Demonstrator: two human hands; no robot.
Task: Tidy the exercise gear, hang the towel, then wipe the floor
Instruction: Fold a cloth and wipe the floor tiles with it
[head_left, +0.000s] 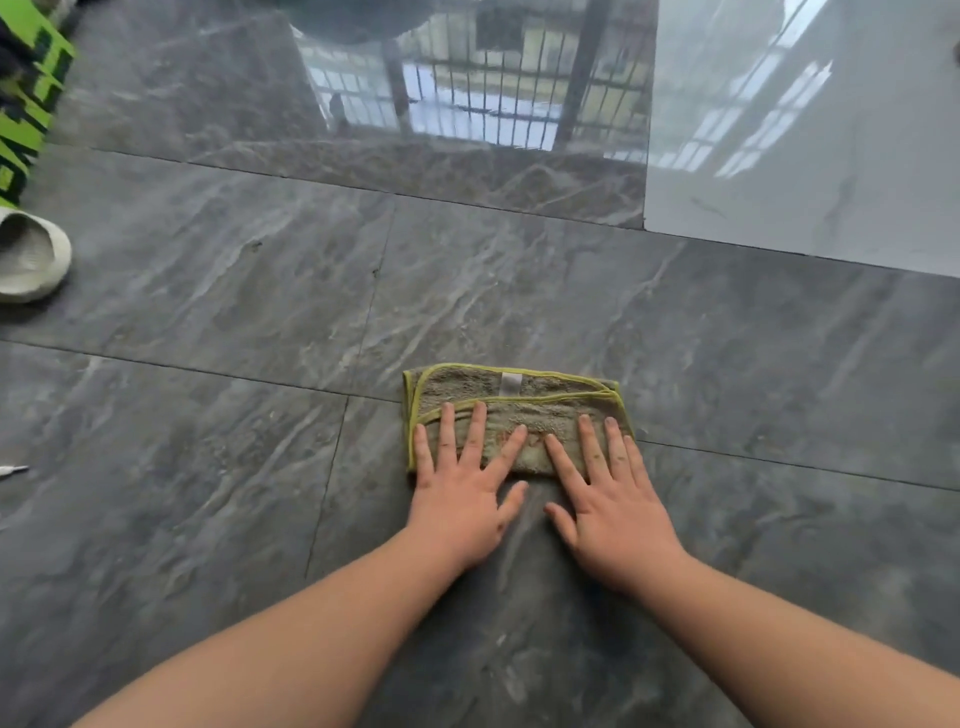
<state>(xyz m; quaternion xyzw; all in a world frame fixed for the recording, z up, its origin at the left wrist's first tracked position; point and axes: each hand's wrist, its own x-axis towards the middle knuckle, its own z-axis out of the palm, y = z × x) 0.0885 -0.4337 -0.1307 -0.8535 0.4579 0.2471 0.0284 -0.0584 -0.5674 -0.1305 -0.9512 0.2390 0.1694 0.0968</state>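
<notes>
Here both hands, left hand (462, 499) and right hand (613, 504), press spread, flat fingers (449, 426) on the folded cloth (519, 400).

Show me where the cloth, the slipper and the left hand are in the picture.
cloth (519, 405): head view, on the folded upper layer beyond the fingers.
slipper (28, 254): head view, on its pale upper, at the left edge.
left hand (462, 499): head view, on the back of the hand.

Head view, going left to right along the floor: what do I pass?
Green-and-black printed mat at the edge → off-white rubber slipper → left hand flat on the folded olive cloth with yellow-green trim → right hand on the same cloth → pale glossy floor tile.
</notes>
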